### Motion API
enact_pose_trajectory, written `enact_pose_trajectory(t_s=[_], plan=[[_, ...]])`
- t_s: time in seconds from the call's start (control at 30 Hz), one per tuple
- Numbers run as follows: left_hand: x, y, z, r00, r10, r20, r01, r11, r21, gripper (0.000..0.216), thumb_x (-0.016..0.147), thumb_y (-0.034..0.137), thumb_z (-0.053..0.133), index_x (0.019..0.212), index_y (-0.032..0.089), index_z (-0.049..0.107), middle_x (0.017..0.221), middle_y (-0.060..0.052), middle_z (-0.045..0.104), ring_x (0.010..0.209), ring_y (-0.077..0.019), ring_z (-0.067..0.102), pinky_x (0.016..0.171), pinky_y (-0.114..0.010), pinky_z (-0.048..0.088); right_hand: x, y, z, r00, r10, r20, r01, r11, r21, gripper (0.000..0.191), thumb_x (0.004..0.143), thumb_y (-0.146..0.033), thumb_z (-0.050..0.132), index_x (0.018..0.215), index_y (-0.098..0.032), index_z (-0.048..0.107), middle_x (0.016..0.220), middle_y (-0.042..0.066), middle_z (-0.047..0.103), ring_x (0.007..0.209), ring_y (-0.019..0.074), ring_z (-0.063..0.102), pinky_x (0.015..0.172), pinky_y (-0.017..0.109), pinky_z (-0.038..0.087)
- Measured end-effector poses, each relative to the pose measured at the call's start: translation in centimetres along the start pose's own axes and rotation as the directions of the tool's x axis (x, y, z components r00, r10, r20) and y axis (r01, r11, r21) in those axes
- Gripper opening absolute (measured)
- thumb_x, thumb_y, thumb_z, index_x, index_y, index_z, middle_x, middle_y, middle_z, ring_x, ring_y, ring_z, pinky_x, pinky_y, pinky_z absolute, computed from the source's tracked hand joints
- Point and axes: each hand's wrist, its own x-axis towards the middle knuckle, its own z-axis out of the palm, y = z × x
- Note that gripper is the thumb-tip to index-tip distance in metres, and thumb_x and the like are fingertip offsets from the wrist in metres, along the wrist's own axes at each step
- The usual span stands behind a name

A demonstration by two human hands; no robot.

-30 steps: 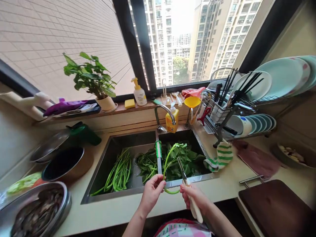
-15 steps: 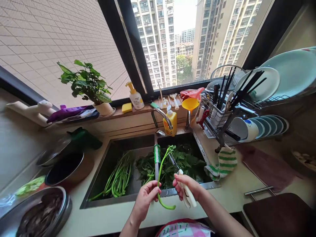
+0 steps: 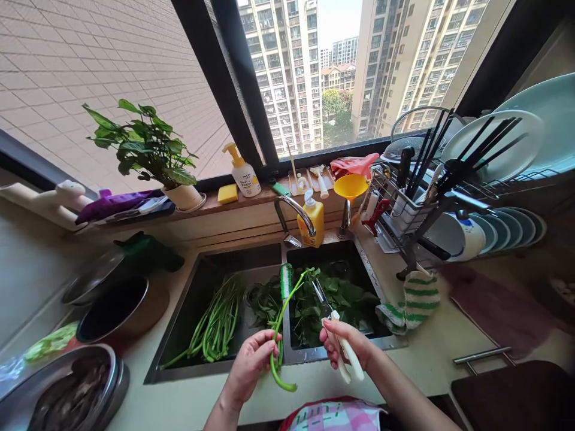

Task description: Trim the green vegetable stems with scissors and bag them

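Observation:
Between the thumb and fingers of my left hand (image 3: 248,360) is one long green leaf stem (image 3: 287,302). Its lower end curls below my fingers, and its tip reaches up over the sink divider. My right hand (image 3: 344,342) grips white-handled scissors (image 3: 353,359), blades pointing up and left, a little to the right of the stem's tip. The blades look nearly together, apart from the stem. Dark green leaves (image 3: 345,302) fill much of the right basin. Trimmed-looking stems (image 3: 219,326) lie bunched in the left basin, with more leafy greens (image 3: 265,302) beside the divider.
A faucet (image 3: 294,206) and yellow bottle (image 3: 317,224) stand behind the sink. On the right are a dish rack (image 3: 395,221) and striped cloth (image 3: 421,296). A dark pot (image 3: 114,308) and metal bowl (image 3: 110,365) sit left. A green-wrapped handle (image 3: 286,280) rests at the divider.
My left hand has moved left with the stem, which now leans more to the right. The scissors have shifted slightly right, widening the gap between my hands.

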Motion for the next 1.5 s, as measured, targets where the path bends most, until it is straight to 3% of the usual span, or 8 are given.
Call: enact_pose_trajectory(t_s=[0.3, 0.57, 0.83, 0.93, 1.07, 1.3, 1.4, 1.5], plan=[[-0.7, -0.1, -0.8, 0.999, -0.05, 0.017, 0.048, 0.992, 0.12, 0.037, 0.059, 0.043, 0.078, 0.08, 0.014, 0.07, 0.061, -0.002, 0.06, 0.054, -0.0093, 0.047, 0.048, -0.019, 0.031, 0.5, -0.8, 0.0, 0.999, -0.026, 0.036, 0.027, 0.999, -0.028, 0.042, 0.071, -0.057, 0.062, 0.071, -0.015, 0.058, 0.05, -0.006, 0.049, 0.039, 0.0073, 0.043, 0.042, 0.022, 0.042], [-1.0, -1.5, -1.6, 0.993, -0.122, -0.004, 0.122, 0.988, 0.097, 0.036, 0.057, 0.042, 0.08, 0.079, 0.015, 0.07, 0.061, -0.001, 0.061, 0.053, -0.0079, 0.046, 0.048, -0.019, 0.031, 1.2, 0.7, -0.4, 0.948, -0.22, -0.23, 0.146, 0.943, -0.3, 0.046, 0.062, -0.059, 0.069, 0.062, -0.021, 0.044, 0.041, -0.008, 0.043, 0.033, 0.0067, 0.035, 0.033, 0.021, 0.029], [-0.5, -2.9, -1.6, 0.983, -0.186, 0.001, 0.186, 0.982, 0.039, 0.033, 0.06, 0.037, 0.079, 0.08, 0.012, 0.07, 0.059, 0.0, 0.057, 0.049, -0.0048, 0.043, 0.045, -0.016, 0.025, 1.7, 2.8, -2.3, 0.888, -0.179, -0.423, -0.009, 0.914, -0.405, 0.047, 0.066, -0.061, 0.064, 0.057, -0.023, 0.039, 0.04, -0.008, 0.039, 0.033, 0.0066, 0.031, 0.034, 0.022, 0.025], [-0.9, -2.3, -4.0, 0.989, -0.134, -0.068, 0.134, 0.991, -0.014, 0.035, 0.061, 0.037, 0.078, 0.085, 0.012, 0.07, 0.063, -0.001, 0.059, 0.052, -0.0063, 0.047, 0.047, -0.017, 0.03, 1.2, 3.4, -2.9, 0.889, -0.175, -0.423, -0.029, 0.9, -0.435, 0.047, 0.066, -0.061, 0.063, 0.056, -0.023, 0.038, 0.042, -0.007, 0.041, 0.035, 0.0078, 0.033, 0.037, 0.023, 0.028], [-0.6, -1.2, -9.7, 0.97, -0.054, -0.238, 0.055, 0.999, -0.003, 0.041, 0.062, 0.039, 0.077, 0.092, 0.012, 0.069, 0.068, -0.002, 0.061, 0.056, -0.0074, 0.051, 0.052, -0.018, 0.037, 0.3, 4.5, -3.6, 0.893, -0.166, -0.419, -0.034, 0.902, -0.43, 0.047, 0.065, -0.061, 0.065, 0.056, -0.023, 0.039, 0.043, -0.006, 0.041, 0.037, 0.0101, 0.036, 0.04, 0.025, 0.029], [4.3, 0.4, -20.0, 0.894, 0.02, -0.447, 0.207, 0.867, 0.453, 0.04, 0.075, 0.043, 0.062, 0.098, 0.01, 0.067, 0.076, -0.006, 0.065, 0.06, -0.0116, 0.056, 0.056, -0.023, 0.043, -1.1, 7.2, -1.9, 0.843, -0.144, -0.518, -0.037, 0.946, -0.322, 0.045, 0.065, -0.057, 0.069, 0.057, -0.022, 0.041, 0.048, -0.005, 0.042, 0.043, 0.0122, 0.04, 0.046, 0.027, 0.031], [7.1, 0.8, -22.2, 0.89, 0.029, -0.456, 0.253, 0.801, 0.544, 0.035, 0.072, 0.036, 0.066, 0.095, 0.01, 0.066, 0.078, -0.009, 0.066, 0.068, -0.0183, 0.061, 0.06, -0.026, 0.044, -1.2, 8.3, -0.4, 0.811, -0.16, -0.563, -0.014, 0.956, -0.292, 0.044, 0.063, -0.057, 0.069, 0.057, -0.022, 0.042, 0.05, -0.005, 0.043, 0.045, 0.0126, 0.04, 0.047, 0.027, 0.031], [9.9, 0.6, -21.5, 0.917, 0.071, -0.392, 0.224, 0.721, 0.655, 0.03, 0.069, 0.026, 0.068, 0.097, 0.013, 0.066, 0.09, -0.012, 0.068, 0.087, -0.0242, 0.062, 0.071, -0.029, 0.044, -0.9, 9.4, 0.7, 0.766, -0.179, -0.617, -0.004, 0.959, -0.284, 0.043, 0.062, -0.058, 0.07, 0.059, -0.021, 0.046, 0.052, -0.004, 0.044, 0.047, 0.0128, 0.04, 0.048, 0.027, 0.032]])
